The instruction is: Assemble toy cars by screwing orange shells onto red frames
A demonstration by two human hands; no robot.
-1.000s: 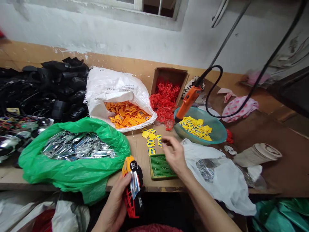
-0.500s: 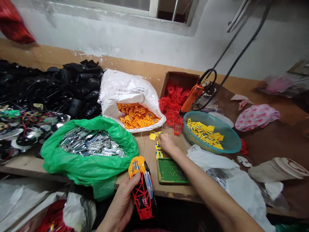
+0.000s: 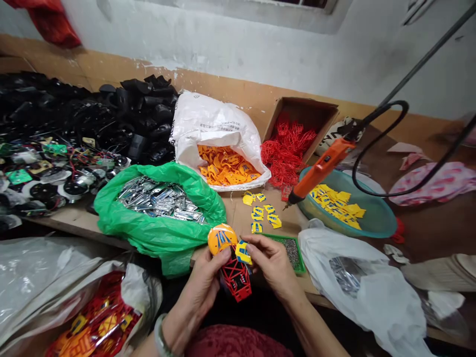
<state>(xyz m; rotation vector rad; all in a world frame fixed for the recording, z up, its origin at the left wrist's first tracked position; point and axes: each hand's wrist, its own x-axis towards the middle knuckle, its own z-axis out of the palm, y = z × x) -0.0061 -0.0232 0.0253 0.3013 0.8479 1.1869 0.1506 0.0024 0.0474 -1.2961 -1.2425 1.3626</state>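
Note:
My left hand (image 3: 203,280) is closed around a toy car body (image 3: 238,280) with a red lattice frame and an orange front piece (image 3: 222,239). Between the thumb and fingers of my right hand (image 3: 273,263) is a small yellow plastic panel (image 3: 243,252) with blue markings, held against the side of the car body. More yellow panels (image 3: 273,220) lie loose on the table just beyond my hands. A green tray (image 3: 300,258) of small metal screws sits partly behind my right hand.
An orange electric screwdriver (image 3: 322,168) hangs by its cable over a teal basin (image 3: 386,223) of yellow panels. Behind are a white sack (image 3: 215,116) of orange parts and a box of red frames (image 3: 288,148). A green bag (image 3: 137,245) of silvery parts stands left; a white plastic bag (image 3: 379,297) lies right.
My right hand has come back from the loose yellow panels with one and brought it to the toy car body. The view has shifted, and the screwdriver now hangs nearer.

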